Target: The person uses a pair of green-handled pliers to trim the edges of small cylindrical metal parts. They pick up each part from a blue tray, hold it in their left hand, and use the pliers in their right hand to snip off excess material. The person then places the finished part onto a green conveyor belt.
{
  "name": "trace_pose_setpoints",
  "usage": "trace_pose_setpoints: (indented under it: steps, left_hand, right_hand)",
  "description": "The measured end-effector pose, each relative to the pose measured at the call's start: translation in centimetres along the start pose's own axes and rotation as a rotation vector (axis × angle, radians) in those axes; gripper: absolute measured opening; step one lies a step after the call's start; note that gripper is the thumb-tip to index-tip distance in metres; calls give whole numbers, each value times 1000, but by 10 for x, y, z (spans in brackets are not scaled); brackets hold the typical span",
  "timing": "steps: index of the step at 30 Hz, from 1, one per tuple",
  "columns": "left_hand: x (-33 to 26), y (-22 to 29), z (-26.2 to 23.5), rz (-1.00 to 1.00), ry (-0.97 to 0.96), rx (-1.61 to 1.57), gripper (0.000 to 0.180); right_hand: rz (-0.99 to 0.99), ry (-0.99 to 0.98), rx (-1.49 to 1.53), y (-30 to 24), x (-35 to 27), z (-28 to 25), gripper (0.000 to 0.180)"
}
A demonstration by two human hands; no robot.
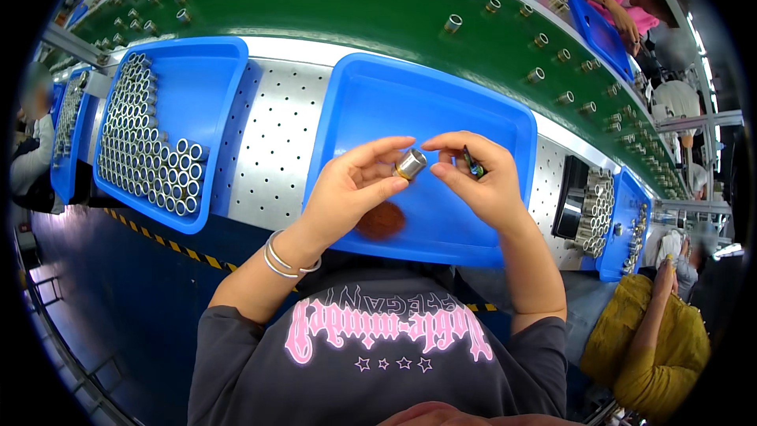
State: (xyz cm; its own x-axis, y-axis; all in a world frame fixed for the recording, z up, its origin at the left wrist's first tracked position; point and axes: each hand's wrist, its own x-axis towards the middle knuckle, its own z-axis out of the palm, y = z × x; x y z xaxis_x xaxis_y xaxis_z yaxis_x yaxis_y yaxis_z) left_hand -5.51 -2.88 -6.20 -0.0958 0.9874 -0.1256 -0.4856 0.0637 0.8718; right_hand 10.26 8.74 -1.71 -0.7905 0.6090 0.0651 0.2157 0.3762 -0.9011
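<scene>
Head view: left hand (pixel 351 189) pinches a small silver metal cylinder sleeve (pixel 410 164) betw. thumb and fingertips, held up over the empty blue plastic tray (pixel 371 95) in front of the person. Right hand (pixel 477 177) is just beside the sleeve, fingers curled, gripping a thin dark pen-like tool (pixel 473 164) w/ thumb and forefinger; tool tip sits near the sleeve, can't tell if touching. A reddish-brown round patch (pixel 380 221) lies on the tray floor below the left hand. Two silver bangles (pixel 288 259) on the left wrist. Tray rests on a perforated metal counter (pixel 276 142). To the left, a second blue tray (pixel 205 95) holds rows of like silver sleeves (pixel 146 150). Beyond, a green conveyor belt (pixel 315 0) carries spaced sleeves.
</scene>
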Motion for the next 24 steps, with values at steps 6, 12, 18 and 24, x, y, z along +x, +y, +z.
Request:
trace_pose_setpoints:
  steps: [6, 12, 18, 24]
  left_hand:
    - [-1, -4, 16, 225, 93, 430, 44]
    - [-6, -3, 21, 72, 62, 78, 42]
    - [-4, -4, 21, -105, 22, -212, 43]
    - [-7, 1, 25, -159, 35, -312, 46]
  right_hand:
    - [-206, 147, -300, -8, -10, 16, 17]
    - [-105, 135, 142, -3, -21, 12, 7]
    - [-35, 159, 721, 3, -33, 19, 5]
    - [1, 260, 774, 13, -42, 16, 8]
